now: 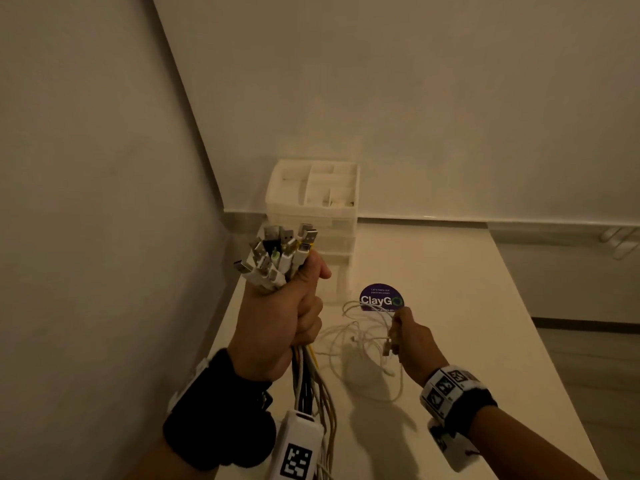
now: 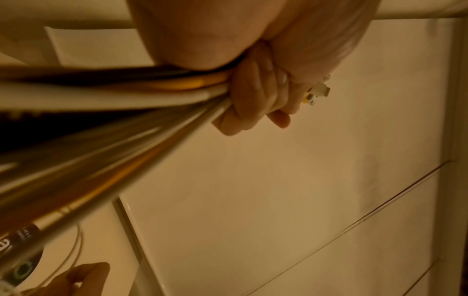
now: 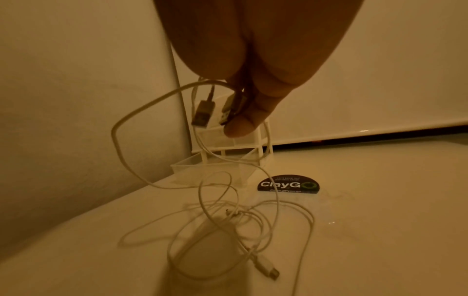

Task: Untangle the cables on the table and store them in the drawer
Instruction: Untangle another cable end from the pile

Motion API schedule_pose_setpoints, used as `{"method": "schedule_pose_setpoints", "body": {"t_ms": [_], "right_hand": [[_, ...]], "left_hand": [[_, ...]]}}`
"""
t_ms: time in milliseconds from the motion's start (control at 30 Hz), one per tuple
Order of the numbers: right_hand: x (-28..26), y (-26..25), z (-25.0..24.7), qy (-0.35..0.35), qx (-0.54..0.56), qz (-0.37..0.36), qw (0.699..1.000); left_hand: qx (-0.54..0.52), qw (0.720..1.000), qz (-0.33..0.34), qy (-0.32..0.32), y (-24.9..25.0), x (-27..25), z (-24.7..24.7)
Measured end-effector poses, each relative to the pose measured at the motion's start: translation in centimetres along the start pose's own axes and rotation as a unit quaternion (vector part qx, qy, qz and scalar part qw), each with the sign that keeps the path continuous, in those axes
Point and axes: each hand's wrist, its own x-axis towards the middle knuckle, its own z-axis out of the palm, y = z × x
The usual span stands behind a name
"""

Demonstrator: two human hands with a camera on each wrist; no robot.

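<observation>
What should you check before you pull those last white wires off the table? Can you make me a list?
1. Left hand has a firm hold on the bundle of cables: ok, fingers wrapped round it.
2. Right hand holds the plug ends of the loose white cables: ok.
3. Loose white cables are free of knots: not ok, loops still cross each other on the table.
4. Drawer is open to take them: ok, the bottom one sticks out.
5. Drawer has room inside: cannot tell.
6. Nothing pins the cables down: ok, only a sticker lies nearby.
</observation>
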Motion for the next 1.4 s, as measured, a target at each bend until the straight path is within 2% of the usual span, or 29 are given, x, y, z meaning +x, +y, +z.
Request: {"method": "schedule_pose_setpoints", "body": {"t_ms": [67, 133, 333, 400, 533, 600, 700, 833, 933, 1000, 1067, 1267, 1400], "right_hand": [[-0.3, 0.3, 0.3, -0.005, -0.118, -0.018, 0.993], [-0.7, 0.2, 0.5, 0.011, -0.239, -0.025, 0.971], [-1.4, -0.1, 1.6, -0.034, -0.222, -0.044, 0.973], [-1.7, -0.4, 1.7, -0.007, -0.243, -0.058, 0.968], [-2.0, -0.4, 2.0, -0.023, -0.348, -0.101, 0.932], [-1.8, -0.2, 2.1, -0.034, -0.310, -0.088, 0.946], [-1.8, 0.0, 2.3, -0.048, -0.208, -0.024, 0.977], [-1.7, -1.6, 0.9, 0.018, -0.020, 0.023, 0.999], [-2.2, -5.1, -2.6, 0.057, 0.215, 0.004, 0.975], [-2.9, -7.9, -5.4, 0.025, 0.343, 0.009, 0.939], [-3.7, -10.2, -7.7, -0.020, 0.405, 0.009, 0.914], [-5.4, -12.6, -11.1, -0.078, 0.301, -0.116, 0.943], [-5.7, -13.0, -11.4, 0.018, 0.189, -0.222, 0.956]], "left_hand": [[0.002, 1.000, 0.006, 0.001, 0.1, -0.1, -0.1], [0.004, 1.000, 0.008, 0.003, 0.2, -0.2, -0.3], [-0.003, 1.000, 0.005, 0.007, 0.4, -0.5, -0.4], [-0.004, 1.000, 0.005, -0.001, 0.4, -0.6, -0.5], [-0.004, 1.000, 0.005, -0.013, 0.4, -0.7, -0.8], [-0.004, 1.000, 0.005, -0.007, 0.5, -0.8, -0.9], [-0.006, 1.000, 0.004, -0.001, 0.6, -0.9, -1.1], [-0.008, 1.000, 0.003, -0.003, 0.6, -0.7, -1.6], [-0.003, 1.000, -0.001, 0.001, 0.6, -0.2, -1.8], [0.004, 1.000, -0.008, 0.003, 0.3, 0.3, -1.7], [0.011, 1.000, -0.017, -0.001, 0.1, 0.9, -1.4], [0.053, 0.998, -0.011, -0.029, -0.7, 1.9, -0.9], [0.081, 0.996, 0.006, -0.035, -1.5, 3.1, -0.5]]}}
